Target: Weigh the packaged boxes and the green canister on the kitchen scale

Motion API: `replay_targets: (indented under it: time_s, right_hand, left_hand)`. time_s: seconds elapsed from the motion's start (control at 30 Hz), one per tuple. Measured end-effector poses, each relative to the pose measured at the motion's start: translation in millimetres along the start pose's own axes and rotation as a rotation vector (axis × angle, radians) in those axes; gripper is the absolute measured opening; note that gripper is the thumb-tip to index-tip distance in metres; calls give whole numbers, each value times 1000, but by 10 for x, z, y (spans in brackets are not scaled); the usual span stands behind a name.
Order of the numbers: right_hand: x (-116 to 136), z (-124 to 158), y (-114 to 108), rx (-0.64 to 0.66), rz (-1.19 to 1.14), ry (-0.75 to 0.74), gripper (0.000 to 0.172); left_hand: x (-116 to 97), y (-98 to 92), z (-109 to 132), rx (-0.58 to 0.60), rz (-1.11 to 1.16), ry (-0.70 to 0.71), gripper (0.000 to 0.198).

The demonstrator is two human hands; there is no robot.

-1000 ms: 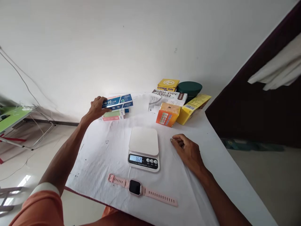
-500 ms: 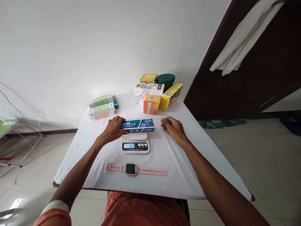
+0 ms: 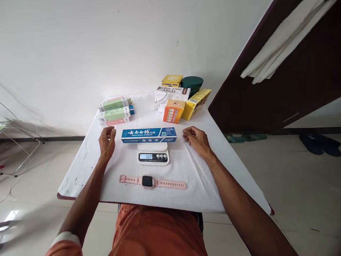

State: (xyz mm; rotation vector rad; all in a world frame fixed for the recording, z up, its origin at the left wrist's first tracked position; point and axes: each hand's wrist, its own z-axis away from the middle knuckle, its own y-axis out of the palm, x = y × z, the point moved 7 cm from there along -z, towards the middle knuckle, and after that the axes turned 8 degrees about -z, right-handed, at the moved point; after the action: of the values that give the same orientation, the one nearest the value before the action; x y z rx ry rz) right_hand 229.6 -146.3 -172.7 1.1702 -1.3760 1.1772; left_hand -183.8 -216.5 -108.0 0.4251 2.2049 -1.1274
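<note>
A blue toothpaste box (image 3: 149,134) lies crosswise on a small white kitchen scale (image 3: 153,163), whose display is lit with digits. The box overhangs the scale on both sides, with no hand on it. Left of the box, my left hand (image 3: 107,142) is raised with thumb and fingers apart and holds nothing. My right hand (image 3: 196,141) rests on the cloth right of the box, its fingers loosely curled in and nothing visible in them. A smartwatch (image 3: 147,181) with a pink strap lies stretched out in front of the scale.
Several slim green and pink boxes (image 3: 115,114) are piled at the back left. At the back right stand an orange box (image 3: 173,112), a white box (image 3: 172,94), yellow boxes (image 3: 196,104) and a dark green tub (image 3: 192,82). White cloth covers the table (image 3: 85,177), which is against the wall.
My left hand has let go of the toothpaste box and moved left, away from it. The box stays on the scale. My right hand has hardly moved; the view has shifted slightly.
</note>
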Motion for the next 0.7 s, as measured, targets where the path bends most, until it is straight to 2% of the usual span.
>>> replay_targets:
  time_s: [0.2,0.43,0.5,0.6,0.63,0.7]
  right_hand:
    - [-11,23,-5,1,25,-3,34]
    - [-2,7,2,-9,-39,-22,35]
    - [146,26,-62,-86,-88,-92,34]
    - [544,141,-72,-182,-58,-252,34]
    - [709,195,14,-155,9,-315,34]
    - [1037,322,387,54,208,-476,39]
  left_hand:
    - [6,78,11,35,41,-18,31]
    - [8,111,37,16,49,-13,30]
    - [10,118,35,12,54,-14,30]
    - [6,121,33,10,49,-14,32]
    - [4,119,32,9,46,-15,32]
    - [5,110,33,4,46,-25,33]
